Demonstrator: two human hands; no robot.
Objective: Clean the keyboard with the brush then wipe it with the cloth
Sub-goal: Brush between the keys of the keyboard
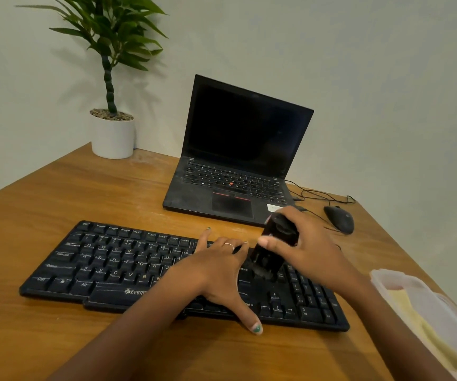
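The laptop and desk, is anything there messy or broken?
Nothing looks broken or spilled. The laptop is dusty: pale smudges show on its palm rest. The desk has faint whitish marks near the plant pot. The mouse cable lies in loose tangles behind it.

Both forearms reaching forward from the lower edge of view, bare, converging toward the middle. Left hand (216, 273) laid flat, palm down, fingers straight and spread, thumb stretched out toward the near side, a thin ring on one finger, green polish on the nails. Right hand (308, 244) raised slightly higher, wrist bent inward, fingers and thumb curled round a black brush (272, 250), bristle end pointing down.
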